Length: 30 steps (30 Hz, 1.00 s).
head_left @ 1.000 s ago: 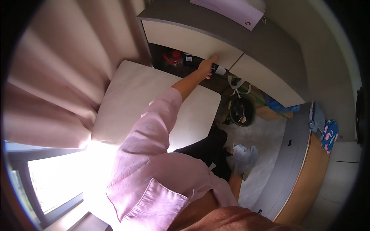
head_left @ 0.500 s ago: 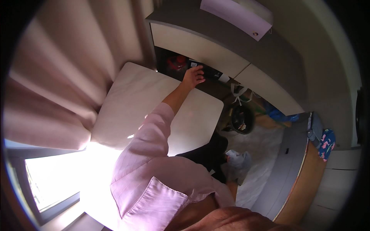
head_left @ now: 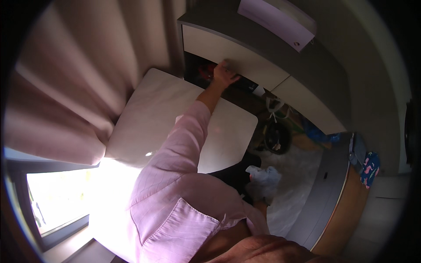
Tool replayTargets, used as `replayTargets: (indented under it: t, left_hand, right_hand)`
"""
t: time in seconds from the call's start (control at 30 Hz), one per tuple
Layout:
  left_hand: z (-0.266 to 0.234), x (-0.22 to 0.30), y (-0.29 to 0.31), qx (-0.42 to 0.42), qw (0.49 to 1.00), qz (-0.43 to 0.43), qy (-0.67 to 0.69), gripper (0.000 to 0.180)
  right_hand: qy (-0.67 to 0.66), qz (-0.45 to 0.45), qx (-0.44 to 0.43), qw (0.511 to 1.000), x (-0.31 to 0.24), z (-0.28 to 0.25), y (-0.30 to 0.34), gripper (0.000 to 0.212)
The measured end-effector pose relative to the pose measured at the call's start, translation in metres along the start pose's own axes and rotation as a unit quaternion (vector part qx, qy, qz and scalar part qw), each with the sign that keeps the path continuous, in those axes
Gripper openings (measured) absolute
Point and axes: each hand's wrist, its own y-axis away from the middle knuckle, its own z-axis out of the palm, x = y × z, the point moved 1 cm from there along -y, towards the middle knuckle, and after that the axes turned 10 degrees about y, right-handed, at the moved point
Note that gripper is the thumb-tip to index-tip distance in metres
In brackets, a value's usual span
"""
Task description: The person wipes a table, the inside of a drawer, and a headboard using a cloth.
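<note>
- Left hand (head_left: 224, 76), upper centre of the frame: placed at the lower edge of a pale panel (head_left: 252, 62), the thumb apparently against it; the fingers are spread and pinch nothing visible.
- Opening below the panel: deeply shaded, with a red item (head_left: 205, 71) just left of the hand and a black box (head_left: 250, 84) just right of it.
- Right hand, right of lower centre: concealed by a pale bag (head_left: 265, 179) near the end of the forearm (head_left: 261, 207); the state of its fingers cannot be told.
- Worktop (head_left: 151, 103), left of centre: lies beneath the outstretched left sleeve (head_left: 180, 144).
- Bin (head_left: 287, 142), right of centre: stands above the bag in the frame, near white straps (head_left: 274, 107).
- Probable hazards: spread fingers may slip from the panel's edge for want of a grip; a closing panel could trap them; poor light in the opening could lead to a knock against the box; the bag, if loosely held, could drop to the floor (head_left: 294, 184).
</note>
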Motion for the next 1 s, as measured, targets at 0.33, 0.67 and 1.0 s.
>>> replayTargets:
  t: [0.33, 0.67, 1.0]
  left_hand:
    - [-0.062, -0.001, 0.034, 0.111, 0.993, 0.044, -0.006, 0.058]
    - [-0.092, -0.006, 0.212, 0.256, 0.966, 0.013, -0.038, 0.04]
    - [-0.098, -0.012, 0.285, 0.238, 0.97, -0.016, 0.045, 0.043]
  right_hand:
    - [-0.016, -0.011, -0.011, 1.0, -0.013, 0.0, 0.001, 0.014]
    - [-0.036, -0.036, -0.015, 0.999, -0.021, 0.0, -0.011, 0.013]
    - [-0.165, -0.167, -0.16, 0.959, 0.013, 0.024, -0.04, 0.015]
